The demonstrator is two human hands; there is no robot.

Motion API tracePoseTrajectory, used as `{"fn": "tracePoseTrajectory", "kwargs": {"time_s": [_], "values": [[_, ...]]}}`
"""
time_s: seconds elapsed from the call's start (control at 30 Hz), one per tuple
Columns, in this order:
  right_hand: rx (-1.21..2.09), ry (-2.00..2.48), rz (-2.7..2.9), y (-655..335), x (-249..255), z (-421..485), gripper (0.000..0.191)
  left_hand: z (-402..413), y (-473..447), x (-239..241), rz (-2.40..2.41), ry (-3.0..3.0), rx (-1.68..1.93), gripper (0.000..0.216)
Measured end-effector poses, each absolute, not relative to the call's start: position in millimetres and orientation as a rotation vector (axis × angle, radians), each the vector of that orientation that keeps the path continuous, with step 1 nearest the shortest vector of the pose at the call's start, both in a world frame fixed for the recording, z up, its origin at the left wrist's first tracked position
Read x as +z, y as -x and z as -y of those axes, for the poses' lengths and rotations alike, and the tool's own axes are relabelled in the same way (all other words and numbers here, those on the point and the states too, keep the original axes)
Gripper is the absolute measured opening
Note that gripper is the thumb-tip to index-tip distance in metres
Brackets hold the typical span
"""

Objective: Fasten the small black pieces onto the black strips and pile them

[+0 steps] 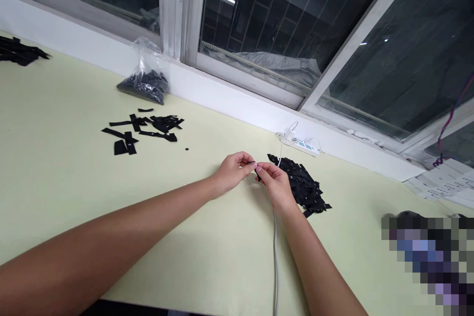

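Over the pale yellow table (166, 252), my left hand (237, 169) and my right hand (274, 180) meet, fingertips pinched on one small black fabric strip (258, 176). Much of the strip is hidden by the fingers. Just right of my right hand lies a large heap of black strips (305, 182), some with small pale marks. A looser scatter of black strips (163, 123) rests to the left, beyond my left hand. Between that scatter and my hands is a small round black piece (187, 149).
A clear plastic bag (146, 79) of dark pieces stands by the white window ledge (222, 91). More black strips (22, 52) lie far left. A white cable (275, 261) crosses the table under my right wrist; a power strip (301, 145) sits behind. A blurred-out patch (429, 261) covers the right.
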State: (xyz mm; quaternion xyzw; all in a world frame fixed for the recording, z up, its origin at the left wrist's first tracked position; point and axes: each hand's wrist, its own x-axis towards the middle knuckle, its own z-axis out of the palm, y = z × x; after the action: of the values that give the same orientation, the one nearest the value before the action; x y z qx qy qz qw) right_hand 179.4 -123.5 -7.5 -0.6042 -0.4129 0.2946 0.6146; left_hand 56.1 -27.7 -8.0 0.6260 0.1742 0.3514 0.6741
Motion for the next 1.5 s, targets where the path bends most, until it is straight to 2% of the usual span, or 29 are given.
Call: {"fn": "tracePoseTrajectory", "kwargs": {"time_s": [0.43,1.0,1.5], "values": [[0.679,1.431,1.022,-179.4,-9.3,122.7,0.032,28.0,-56.2,-6.8,-0.414,-1.371,0.813,0.019],[0.701,1.447,0.938,-179.6,-10.9,120.4,0.020,30.1,-56.5,-7.8,-0.402,-1.484,0.716,0.014],[0.788,1.387,0.800,-180.6,-9.5,121.4,0.020,24.9,-55.9,-13.0,-0.441,-1.344,0.589,0.024]]}}
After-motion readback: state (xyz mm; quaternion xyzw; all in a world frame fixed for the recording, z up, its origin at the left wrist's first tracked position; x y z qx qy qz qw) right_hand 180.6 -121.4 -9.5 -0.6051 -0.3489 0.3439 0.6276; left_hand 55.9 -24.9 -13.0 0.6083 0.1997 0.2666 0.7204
